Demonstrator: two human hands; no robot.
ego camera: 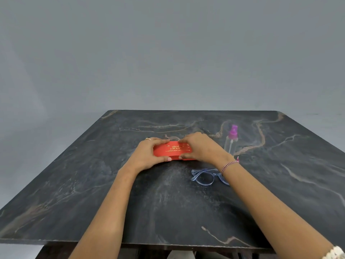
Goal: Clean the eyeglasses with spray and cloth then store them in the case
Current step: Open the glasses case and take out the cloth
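Observation:
A red eyeglass case point(172, 150) with gold lettering lies closed in the middle of the dark marble table point(93, 184). My left hand point(147, 153) grips its left end, thumb on the near edge and fingers over the far edge. My right hand point(198, 147) grips its right end the same way. Pale blue translucent eyeglasses point(206, 177) lie on the table just in front of the case, partly hidden under my right wrist. A clear spray bottle point(231, 142) with a pink nozzle stands upright right of the case. No cloth is in view.
The table's far edge runs across the middle of the view against a plain grey wall. The near edge point(168, 243) lies close to my body. A dark frame shows beneath it.

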